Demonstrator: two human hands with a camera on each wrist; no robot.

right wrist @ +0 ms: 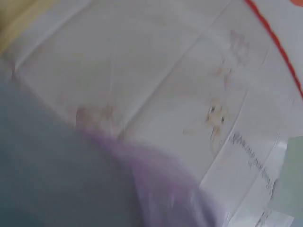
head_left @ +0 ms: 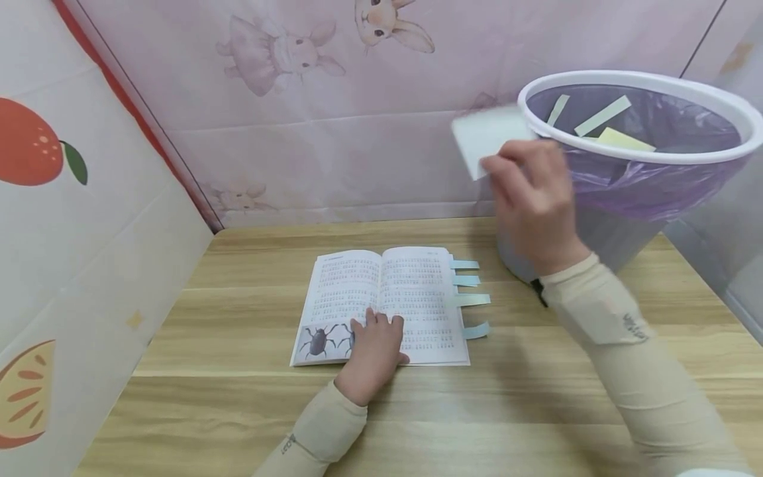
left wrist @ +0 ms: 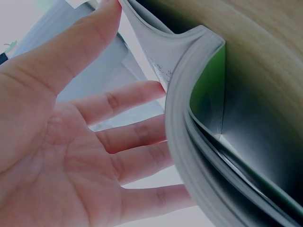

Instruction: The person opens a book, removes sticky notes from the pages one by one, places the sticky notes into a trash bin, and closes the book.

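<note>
An open book (head_left: 417, 298) lies on the wooden table, with printed text and a beetle picture at its lower left. My left hand (head_left: 374, 351) rests across the book's lower middle, its fingers extended over the pages. In the left wrist view the extended fingers (left wrist: 137, 135) meet the curved pages. Several blue and greenish paper tabs (head_left: 467, 265) stick out from the book's right edge. Raised in front of the bin, my right hand (head_left: 536, 199) pinches a pale sticky note (head_left: 489, 136) between thumb and fingers. The right wrist view shows the note's pale green corner, but not the hand.
At the back right stands a grey bin with a white rim (head_left: 632, 78) and a purple bag (head_left: 650, 192). Paper strips (head_left: 603, 116) and a yellow note (head_left: 622, 140) show inside. Behind the table hangs a pink wall covering (head_left: 357, 159) printed with rabbits.
</note>
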